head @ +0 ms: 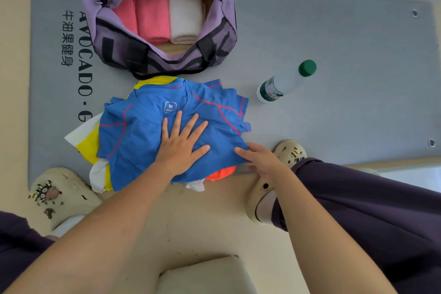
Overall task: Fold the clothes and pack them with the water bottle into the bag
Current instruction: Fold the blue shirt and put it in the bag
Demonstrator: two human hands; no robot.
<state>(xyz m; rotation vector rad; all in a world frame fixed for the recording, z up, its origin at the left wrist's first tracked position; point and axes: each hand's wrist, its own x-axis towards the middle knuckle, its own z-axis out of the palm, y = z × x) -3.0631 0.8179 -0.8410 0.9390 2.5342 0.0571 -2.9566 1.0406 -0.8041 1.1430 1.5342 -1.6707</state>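
Observation:
A blue shirt (143,131) with pink seams lies on top of a pile of clothes on the grey mat. My left hand (181,143) presses flat on it, fingers spread. At the shirt's right hem my right hand (260,160) touches the cloth; a grip on the edge cannot be made out. Under the shirt show a yellow and white garment (86,141) and an orange one (220,173). The purple bag (222,38) stands open behind the pile with pink rolls (152,16) and a white roll (185,14) inside. A water bottle (286,82) with a green cap stands to the right.
The grey mat (346,67) with black lettering covers the floor up to a white wall at the back. My two feet in cream clogs (62,196) rest at the mat's near edge, either side of the pile. A pale cushion (205,277) sits at the bottom.

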